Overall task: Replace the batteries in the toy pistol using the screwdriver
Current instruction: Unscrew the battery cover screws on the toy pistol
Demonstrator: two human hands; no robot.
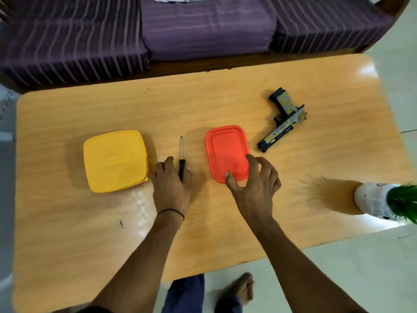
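While your toy pistol [285, 123] lies untouched

Black and tan, it sits just right of the red box [225, 145]. Your right hand [252, 179] spreads its fingers over that box; left of it, your left hand [172, 184] curls round the screwdriver [181, 166].

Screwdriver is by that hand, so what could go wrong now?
1. The left hand holds the screwdriver low on its black grip; the thin tip could swing and scratch the table.
2. The right hand touches the red box at its near corner; pulling there might tip or slide the closed box.
3. The toy pistol lies beyond the red box; reaching over could bump it.
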